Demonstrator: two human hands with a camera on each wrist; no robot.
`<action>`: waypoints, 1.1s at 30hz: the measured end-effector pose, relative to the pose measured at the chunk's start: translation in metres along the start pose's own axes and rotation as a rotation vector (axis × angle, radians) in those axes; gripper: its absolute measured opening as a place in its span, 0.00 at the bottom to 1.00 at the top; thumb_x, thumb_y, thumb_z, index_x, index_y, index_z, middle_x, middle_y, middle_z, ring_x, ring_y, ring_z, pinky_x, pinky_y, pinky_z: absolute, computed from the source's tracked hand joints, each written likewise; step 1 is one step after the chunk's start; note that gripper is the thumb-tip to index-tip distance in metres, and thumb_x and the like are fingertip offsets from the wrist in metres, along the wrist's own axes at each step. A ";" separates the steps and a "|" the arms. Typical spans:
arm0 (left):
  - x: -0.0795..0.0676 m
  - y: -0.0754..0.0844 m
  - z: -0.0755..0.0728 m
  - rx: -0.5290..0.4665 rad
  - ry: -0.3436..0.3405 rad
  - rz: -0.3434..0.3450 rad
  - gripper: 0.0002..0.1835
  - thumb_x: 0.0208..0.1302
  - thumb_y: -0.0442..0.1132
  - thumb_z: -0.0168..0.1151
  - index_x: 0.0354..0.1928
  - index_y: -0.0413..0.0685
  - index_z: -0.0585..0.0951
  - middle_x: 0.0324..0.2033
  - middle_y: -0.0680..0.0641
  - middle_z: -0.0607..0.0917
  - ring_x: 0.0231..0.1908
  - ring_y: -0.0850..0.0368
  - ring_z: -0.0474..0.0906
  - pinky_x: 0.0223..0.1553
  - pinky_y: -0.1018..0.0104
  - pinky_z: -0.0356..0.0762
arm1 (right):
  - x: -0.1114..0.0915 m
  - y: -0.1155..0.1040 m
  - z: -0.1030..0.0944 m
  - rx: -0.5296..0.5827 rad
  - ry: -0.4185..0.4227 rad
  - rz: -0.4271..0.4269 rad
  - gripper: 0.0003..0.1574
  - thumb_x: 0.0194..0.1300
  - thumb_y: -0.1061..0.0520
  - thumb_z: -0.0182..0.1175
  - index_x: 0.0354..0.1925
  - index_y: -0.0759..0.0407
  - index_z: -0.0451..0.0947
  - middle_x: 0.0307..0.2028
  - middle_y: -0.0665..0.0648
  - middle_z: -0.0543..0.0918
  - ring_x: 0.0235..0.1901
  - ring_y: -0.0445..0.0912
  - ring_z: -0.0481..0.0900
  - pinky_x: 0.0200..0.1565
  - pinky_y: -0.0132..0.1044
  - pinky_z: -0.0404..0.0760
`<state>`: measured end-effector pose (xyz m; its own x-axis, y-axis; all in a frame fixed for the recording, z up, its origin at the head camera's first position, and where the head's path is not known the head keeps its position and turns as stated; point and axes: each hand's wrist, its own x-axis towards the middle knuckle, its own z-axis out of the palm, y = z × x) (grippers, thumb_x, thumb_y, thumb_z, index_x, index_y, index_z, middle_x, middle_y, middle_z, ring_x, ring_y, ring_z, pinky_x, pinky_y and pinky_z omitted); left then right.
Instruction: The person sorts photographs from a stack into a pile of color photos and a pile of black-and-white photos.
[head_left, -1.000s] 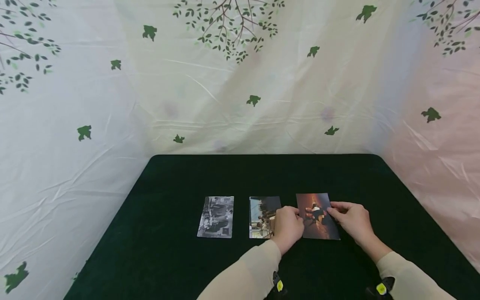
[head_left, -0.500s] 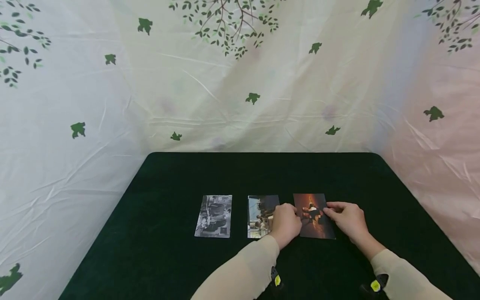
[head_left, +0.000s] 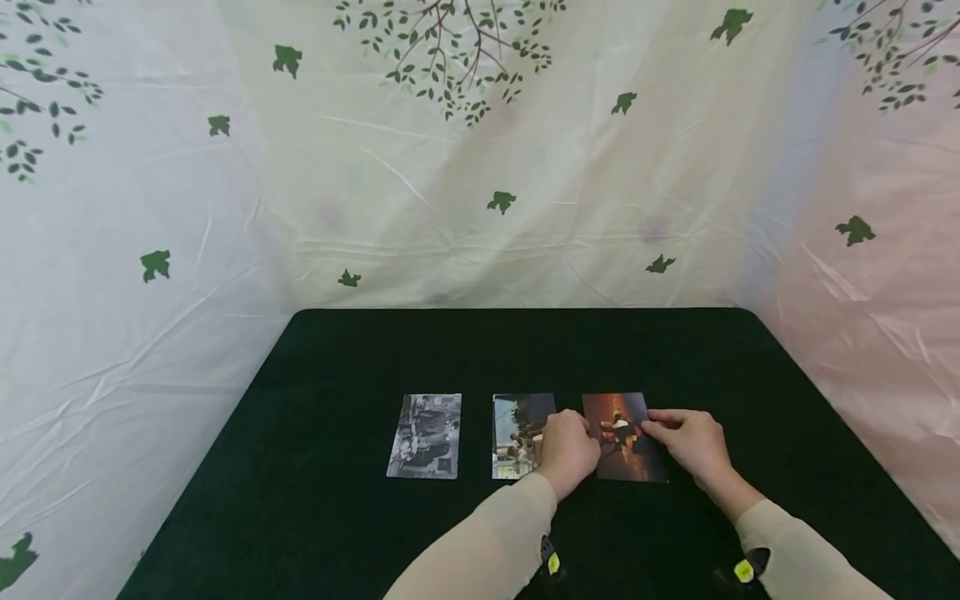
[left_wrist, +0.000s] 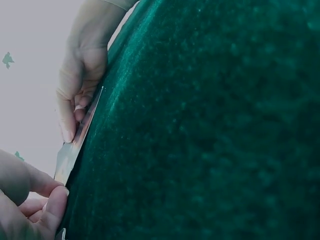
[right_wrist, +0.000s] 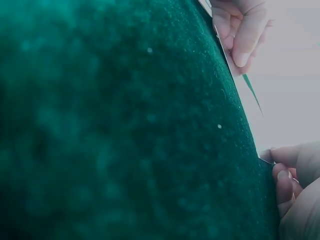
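So, nearest the camera you've got a cream left sleeve (head_left: 476,537) and a matching right sleeve (head_left: 806,554), with a yellow-green tag (head_left: 553,564) on something dark at the left wrist and a similar one on the right. Past those, both hands are on the same picture. The left hand (head_left: 570,450) has thumb and finger pinched on the left edge of the orange-and-dark photo (head_left: 628,454), and the right hand (head_left: 693,446) is pinching its right edge, fingers narrow too. Can't really tell if that photo is fully flat on the cloth or raised a touch. It's the rightmost of three in a row. Just left is the middle photo (head_left: 513,437), its right side partly hidden behind the left hand, and apart from that, on the far left of the row, a black-and-white photo (head_left: 425,437). Dark green tabletop (head_left: 510,350) runs on behind them, then at the far end a pale backdrop (head_left: 420,225) printed with green leaves and branches, pinkish toward the right.
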<state>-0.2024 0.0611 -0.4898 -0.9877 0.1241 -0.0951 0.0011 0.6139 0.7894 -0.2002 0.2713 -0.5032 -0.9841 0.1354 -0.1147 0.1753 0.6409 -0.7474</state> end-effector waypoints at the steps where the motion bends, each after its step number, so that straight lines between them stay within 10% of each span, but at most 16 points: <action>1: 0.000 0.000 0.000 0.001 0.000 0.000 0.05 0.59 0.35 0.66 0.25 0.47 0.85 0.17 0.55 0.78 0.18 0.62 0.73 0.19 0.67 0.72 | 0.000 0.000 0.000 -0.001 -0.001 -0.005 0.28 0.64 0.40 0.61 0.55 0.56 0.79 0.53 0.64 0.79 0.46 0.52 0.78 0.37 0.39 0.77; 33: -0.001 0.000 0.003 0.040 0.012 0.036 0.04 0.58 0.34 0.67 0.27 0.46 0.86 0.18 0.54 0.78 0.20 0.63 0.72 0.23 0.68 0.72 | 0.000 0.000 0.004 -0.049 0.013 0.007 0.24 0.64 0.42 0.61 0.52 0.54 0.81 0.51 0.63 0.80 0.45 0.50 0.78 0.36 0.38 0.74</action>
<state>-0.2007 0.0632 -0.4919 -0.9887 0.1377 -0.0600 0.0426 0.6402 0.7670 -0.2007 0.2683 -0.5054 -0.9824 0.1496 -0.1116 0.1840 0.6760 -0.7135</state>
